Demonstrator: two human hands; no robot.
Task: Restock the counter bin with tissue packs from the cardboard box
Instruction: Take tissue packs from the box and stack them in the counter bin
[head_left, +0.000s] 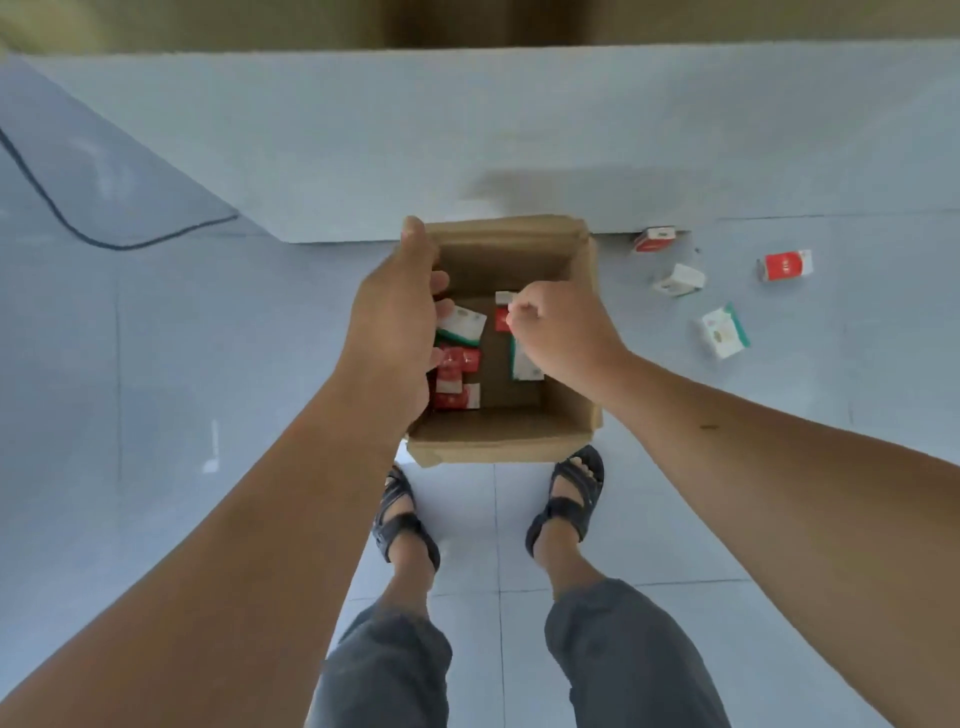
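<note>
Both hands over the box (498, 441): left (400, 322) holding packs (460, 325), right (561, 332) fisted, contents unclear; overfull grip risks spilling onto floor (156, 364).

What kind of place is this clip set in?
Probably a small shop, though that is uncertain: a pale tiled floor, an open cardboard box of tissue packs, and a white counter front behind.

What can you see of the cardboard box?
The cardboard box is plain brown, open-topped with flaps up, and sits upright on the tiled floor just ahead of the person's sandalled feet. Red and green-white tissue packs lie loose inside. The left hand and right hand are over its opening.
</note>
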